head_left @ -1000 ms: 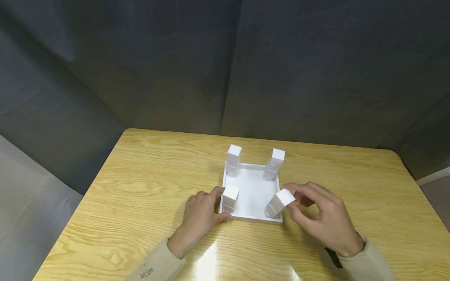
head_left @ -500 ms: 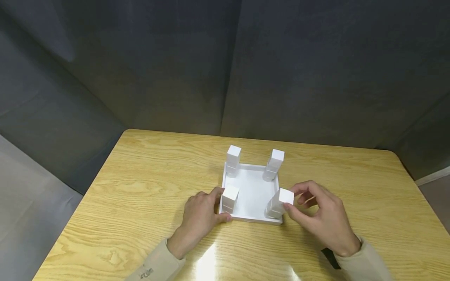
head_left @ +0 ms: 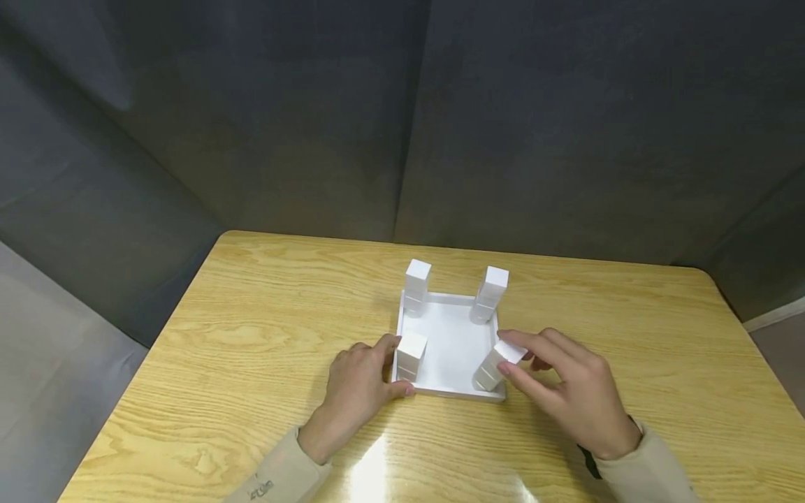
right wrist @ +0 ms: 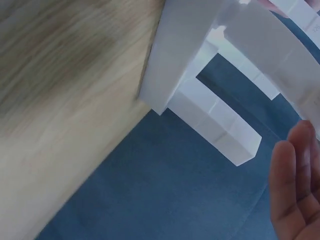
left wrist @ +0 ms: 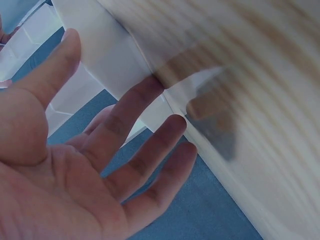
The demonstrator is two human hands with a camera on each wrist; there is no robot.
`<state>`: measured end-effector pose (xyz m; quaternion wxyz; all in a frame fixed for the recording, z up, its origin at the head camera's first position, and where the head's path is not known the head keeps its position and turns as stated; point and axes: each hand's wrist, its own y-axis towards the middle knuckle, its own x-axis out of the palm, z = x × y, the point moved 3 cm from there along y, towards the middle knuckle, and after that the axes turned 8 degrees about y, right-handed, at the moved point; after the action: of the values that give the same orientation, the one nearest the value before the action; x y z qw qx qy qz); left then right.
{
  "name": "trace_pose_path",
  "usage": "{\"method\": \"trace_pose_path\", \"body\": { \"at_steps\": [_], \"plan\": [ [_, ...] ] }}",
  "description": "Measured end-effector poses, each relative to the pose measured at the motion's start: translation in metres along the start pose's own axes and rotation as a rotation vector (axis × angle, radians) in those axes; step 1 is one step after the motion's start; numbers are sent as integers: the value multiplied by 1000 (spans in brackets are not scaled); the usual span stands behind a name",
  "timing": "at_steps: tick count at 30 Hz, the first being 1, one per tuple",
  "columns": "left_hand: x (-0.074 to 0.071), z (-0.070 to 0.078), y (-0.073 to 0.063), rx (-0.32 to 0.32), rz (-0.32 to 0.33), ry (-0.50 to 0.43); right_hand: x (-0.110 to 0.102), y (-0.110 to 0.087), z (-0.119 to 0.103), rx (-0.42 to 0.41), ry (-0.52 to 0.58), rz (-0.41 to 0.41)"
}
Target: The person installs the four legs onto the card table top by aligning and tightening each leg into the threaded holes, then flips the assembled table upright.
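A square white tray (head_left: 454,349) with a low rim lies on the table. White square posts rise from its corners: the far left post (head_left: 417,288), the far right post (head_left: 490,295), the near left post (head_left: 411,358) and the near right post (head_left: 488,370). My left hand (head_left: 358,384) holds the tray at its near left corner, thumb on the front rim and index finger at the left side. In the left wrist view, the left hand's other fingers (left wrist: 150,170) reach along the tray's side. My right hand (head_left: 569,388) pinches the top of the near right post, which leans right in view.
The tray rests on a wood-grain table (head_left: 264,335) with rounded far corners. A dark grey curtain (head_left: 402,126) hangs behind the table and along its left side. Light glares off the table's near part.
The near right post has turned about its length, one way and then back. My right fingers have shifted their hold round its top. The left hand and tray have stayed in place.
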<state>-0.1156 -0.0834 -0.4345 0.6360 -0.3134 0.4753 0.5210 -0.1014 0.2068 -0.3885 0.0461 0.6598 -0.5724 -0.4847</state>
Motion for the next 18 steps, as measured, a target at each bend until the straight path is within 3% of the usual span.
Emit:
{"method": "trace_pose_path", "body": {
  "at_steps": [8,18],
  "plan": [
    [1,0,0,10,6,12,-4,2,-3,-71,-54,-16],
    [1,0,0,9,13,3,-5,3,-2,-46,-40,0]
  ]
}}
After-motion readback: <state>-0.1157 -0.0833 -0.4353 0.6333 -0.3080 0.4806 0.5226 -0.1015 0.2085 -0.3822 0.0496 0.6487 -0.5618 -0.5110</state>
